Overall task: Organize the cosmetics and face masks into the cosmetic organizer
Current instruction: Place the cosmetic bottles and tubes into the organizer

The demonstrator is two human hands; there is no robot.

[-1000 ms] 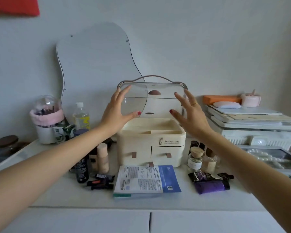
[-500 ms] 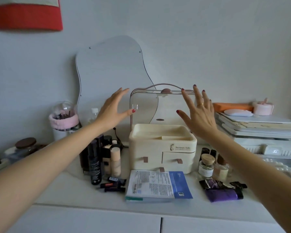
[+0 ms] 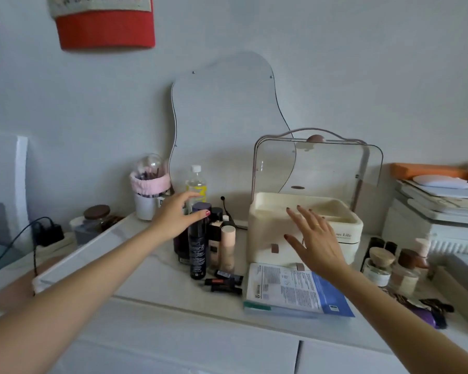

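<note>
Seen from a head-worn camera, looking down on a white dresser top against a pale wall. Cream cosmetic organizer right of centre, clear lid raised upright behind it, top tray open, two small drawers in front. Face masks, a flat stack of blue and white packets, lying just in front of the organizer, touching its base or nearly so.

Left hand reaching in from the lower left, fingers loosely spread, empty, thumb at the cap of a tall dark bottle; contact uncertain. Bottle foremost in a tight cluster, with a peach foundation tube just beside it and darker containers crowded behind. Small lipsticks lying flat between the cluster and the masks.

Right hand flat, fingers splayed, holding nothing, hovering before the organizer's front and covering part of its drawers.

Right of the organizer: small jars with wooden lids, a purple tube, stacked white trays. Behind the cluster: clear water bottle, brush cup with pink band, wavy mirror. Far left: charger plug and cable.
</note>
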